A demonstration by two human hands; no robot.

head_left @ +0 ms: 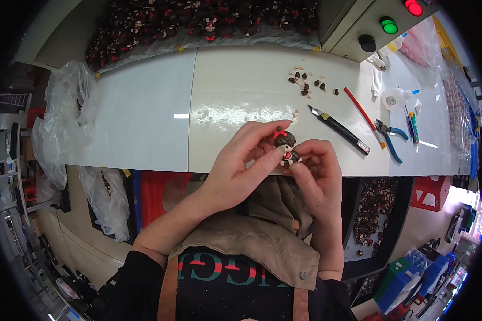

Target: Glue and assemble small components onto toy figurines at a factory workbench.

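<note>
A small doll figurine (285, 140) with dark brown hair, a red bow and a red-and-white outfit is held between my two hands at the table's near edge. My left hand (251, 155) grips it from the left, thumb across its front and fingers behind the head. From the right, my right hand (317, 168) pinches its lower body between thumb and fingers. Just beyond, a black utility knife (338, 129) lies on the white table (235, 96). Tiny dark brown and pale parts (304, 84) are scattered farther back.
Right of the knife lie a red pencil-like stick (363, 115), blue-handled cutters (392, 138) and a white squeeze bottle (396, 99). Many finished-looking figures (209, 24) fill the back shelf. A tray of small figures (377, 214) sits below at right; plastic bags (67, 112) hang at left.
</note>
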